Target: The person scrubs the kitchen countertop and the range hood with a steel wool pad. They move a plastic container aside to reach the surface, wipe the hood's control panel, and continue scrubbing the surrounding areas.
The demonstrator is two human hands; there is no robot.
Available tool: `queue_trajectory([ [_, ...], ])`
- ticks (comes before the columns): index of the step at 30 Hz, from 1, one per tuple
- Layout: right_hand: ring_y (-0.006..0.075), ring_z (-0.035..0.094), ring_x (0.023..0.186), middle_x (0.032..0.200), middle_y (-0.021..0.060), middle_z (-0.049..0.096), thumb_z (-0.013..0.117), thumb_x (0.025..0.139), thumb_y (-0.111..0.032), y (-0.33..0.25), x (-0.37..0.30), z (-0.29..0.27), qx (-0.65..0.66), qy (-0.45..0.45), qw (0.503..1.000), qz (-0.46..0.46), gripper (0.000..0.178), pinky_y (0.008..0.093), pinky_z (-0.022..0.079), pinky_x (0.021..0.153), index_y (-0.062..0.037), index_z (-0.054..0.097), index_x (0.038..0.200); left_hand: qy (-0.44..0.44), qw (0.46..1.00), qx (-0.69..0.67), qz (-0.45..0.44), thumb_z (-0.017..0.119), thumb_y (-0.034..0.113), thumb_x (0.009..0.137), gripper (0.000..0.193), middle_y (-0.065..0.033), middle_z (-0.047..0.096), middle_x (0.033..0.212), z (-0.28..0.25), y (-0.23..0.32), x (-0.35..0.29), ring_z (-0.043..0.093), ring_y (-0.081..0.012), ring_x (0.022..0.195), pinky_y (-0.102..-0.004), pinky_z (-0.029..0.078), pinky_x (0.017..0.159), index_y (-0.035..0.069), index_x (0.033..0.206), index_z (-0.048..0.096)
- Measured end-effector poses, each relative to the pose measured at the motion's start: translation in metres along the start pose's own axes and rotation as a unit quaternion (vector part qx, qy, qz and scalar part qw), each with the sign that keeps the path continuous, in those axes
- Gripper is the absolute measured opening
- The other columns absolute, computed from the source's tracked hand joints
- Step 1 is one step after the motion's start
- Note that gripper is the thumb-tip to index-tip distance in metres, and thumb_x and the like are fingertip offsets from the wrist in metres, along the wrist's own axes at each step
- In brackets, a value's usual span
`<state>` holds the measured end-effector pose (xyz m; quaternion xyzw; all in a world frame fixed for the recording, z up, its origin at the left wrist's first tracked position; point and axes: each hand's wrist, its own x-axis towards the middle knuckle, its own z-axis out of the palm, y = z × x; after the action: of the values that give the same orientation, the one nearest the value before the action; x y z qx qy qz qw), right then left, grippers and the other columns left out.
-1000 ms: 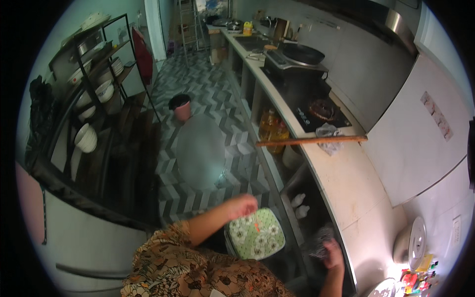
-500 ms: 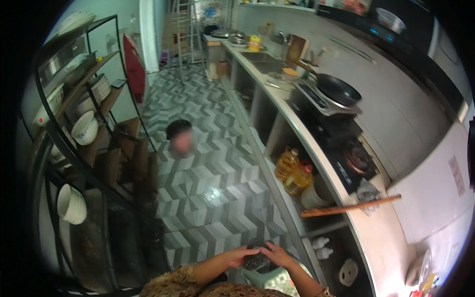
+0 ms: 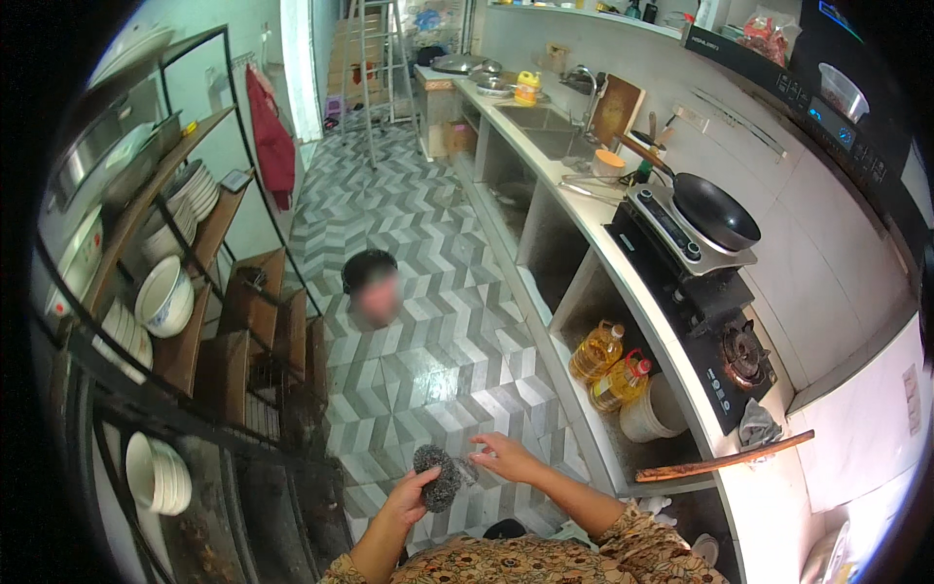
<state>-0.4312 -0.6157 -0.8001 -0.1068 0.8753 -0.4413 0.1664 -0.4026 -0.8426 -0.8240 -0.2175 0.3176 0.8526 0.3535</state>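
Observation:
A dark grey, mesh-like scouring pad is in my left hand, gripped at its left edge between thumb and fingers. Just to the right of the pad is my right hand, its fingers apart and pointing toward it. A faint, see-through shiny patch shows between the pad and my right fingertips; whether it is a plastic wrapper, and whether my fingers touch it, is unclear. Both hands are held above the tiled floor, in front of my patterned top.
A long counter on the right bears a sink, a frying pan on a cooker and a gas burner. A wooden stick juts past its edge. Oil bottles stand below. Left, a rack holds bowls.
My hands have come apart and moved up, away from my body. The scouring pad, held by both before, is now in my left hand; my right has let go of it. The view has shifted.

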Motion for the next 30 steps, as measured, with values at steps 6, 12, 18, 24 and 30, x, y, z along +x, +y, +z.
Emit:
queue_trajectory([
  [6,0.0245,0.059,0.092,0.106,0.0152,0.058,0.061,0.082,-0.036,0.062,0.056,-0.082,-0.012,0.012,0.999,0.049,0.046,0.0335,0.046,0.08,-0.0041,0.054,0.114,-0.02,0.998,0.002,0.062,0.058,0.015,0.086,0.027,-0.0129,0.062,0.1,0.054,0.06,0.096,0.061,-0.0266,0.09,-0.0399,0.051,0.076,0.001,0.109,0.053],
  [12,0.0269,0.059,0.094,0.106,0.0155,0.06,0.059,0.083,-0.037,0.098,0.178,-0.184,-0.039,-0.094,0.994,0.032,0.046,0.0342,0.046,0.081,-0.0048,0.054,0.115,-0.042,0.993,-0.036,0.102,0.056,0.022,0.087,0.031,-0.0148,0.062,0.099,0.098,0.159,0.201,0.062,-0.0277,0.087,-0.0398,0.051,0.073,0.0,0.108,0.053],
  [18,0.0279,0.059,0.094,0.107,0.0157,0.059,0.057,0.083,-0.035,0.06,0.352,-0.266,-0.083,-0.11,0.987,-0.077,0.044,0.0355,0.046,0.081,-0.005,0.052,0.116,0.016,0.977,-0.08,0.195,0.057,0.01,0.084,0.023,-0.0115,0.062,0.097,0.123,0.274,0.271,0.062,-0.0253,0.086,-0.0389,0.052,0.076,0.003,0.105,0.053],
  [24,0.0279,0.057,0.096,0.11,0.016,0.056,0.058,0.084,-0.031,0.05,0.526,-0.299,-0.088,-0.196,0.966,-0.146,0.042,0.0352,0.045,0.082,-0.006,0.052,0.116,0.076,0.966,-0.108,0.222,0.057,0.01,0.082,0.029,-0.0146,0.061,0.099,0.077,0.375,0.37,0.061,-0.028,0.089,-0.0409,0.051,0.079,-0.001,0.108,0.052],
  [30,0.0283,0.056,0.099,0.11,0.0161,0.057,0.058,0.083,-0.031,0.102,0.711,-0.386,-0.151,-0.165,0.965,-0.134,0.042,0.0361,0.045,0.082,-0.0059,0.052,0.116,-0.01,0.978,-0.132,0.162,0.053,0.004,0.082,0.025,-0.0131,0.062,0.099,0.124,0.539,0.514,0.061,-0.0252,0.088,-0.0375,0.051,0.079,-0.002,0.106,0.054],
])
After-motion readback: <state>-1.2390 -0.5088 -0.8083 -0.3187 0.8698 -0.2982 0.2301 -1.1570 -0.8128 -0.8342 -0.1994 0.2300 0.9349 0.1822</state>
